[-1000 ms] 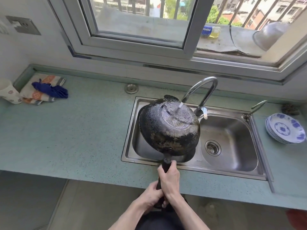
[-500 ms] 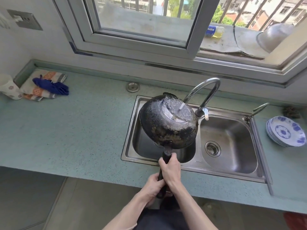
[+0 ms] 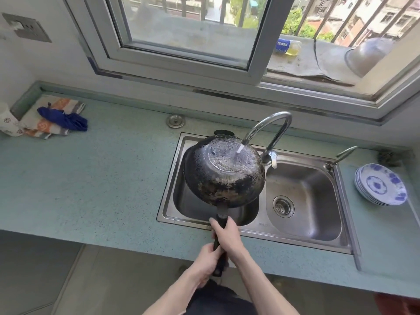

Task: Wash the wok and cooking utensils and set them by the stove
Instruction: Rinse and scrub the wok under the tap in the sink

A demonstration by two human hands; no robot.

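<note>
A blackened wok (image 3: pixel 223 176) is held upside down over the left basin of the steel double sink (image 3: pixel 302 238). Water from the curved faucet (image 3: pixel 276 125) falls on its grey flat bottom. Both hands grip its long black handle (image 3: pixel 221 215): my right hand (image 3: pixel 228 235) nearer the wok, my left hand (image 3: pixel 208 258) closer to the handle's end. The wok's inside is hidden.
Blue-and-white plates (image 3: pixel 380 185) are stacked on the counter right of the sink. A folded towel with a blue cloth (image 3: pixel 62 119) and a cup (image 3: pixel 8 123) lie at the far left. A sink plug (image 3: pixel 175 121) rests behind the sink. The right basin holds only its drain (image 3: pixel 283 206).
The wok has tipped a little, so the stream now lands nearer its bottom's right side. Both hands keep the same grip on the handle.
</note>
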